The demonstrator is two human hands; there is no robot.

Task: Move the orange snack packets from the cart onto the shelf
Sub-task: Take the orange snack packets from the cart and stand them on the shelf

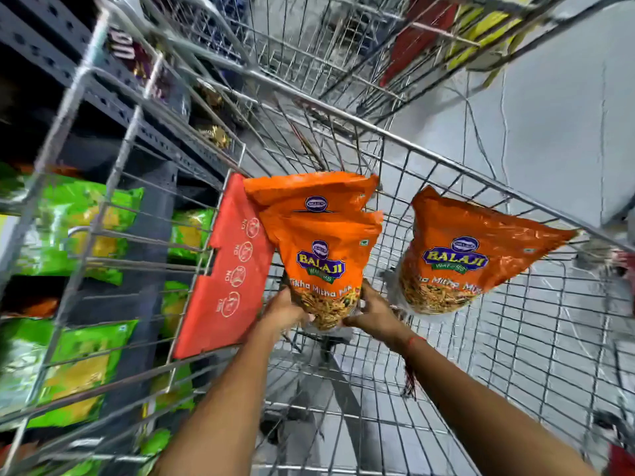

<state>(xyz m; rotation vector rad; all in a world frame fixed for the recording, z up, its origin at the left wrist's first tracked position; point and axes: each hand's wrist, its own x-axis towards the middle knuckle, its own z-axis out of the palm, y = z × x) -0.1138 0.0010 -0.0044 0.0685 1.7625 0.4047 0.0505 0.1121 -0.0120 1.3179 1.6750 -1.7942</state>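
Note:
Inside the wire cart [446,338] I hold a stack of orange snack packets [323,249] by its lower end; a second orange packet [309,190] lies behind the front one. My left hand [285,312] grips the stack's bottom left corner and my right hand [372,314] grips its bottom right. Another orange packet [457,255] leans against the cart's right side, apart from my hands. The dark shelf [144,125] runs along the left, beyond the cart's wall.
A red plastic flap [226,269] of the cart's child seat stands just left of the held packets. Green snack packets [75,231] fill the shelf levels at left. A second wire cart [326,46] with red and yellow packets stands ahead. Grey floor lies to the right.

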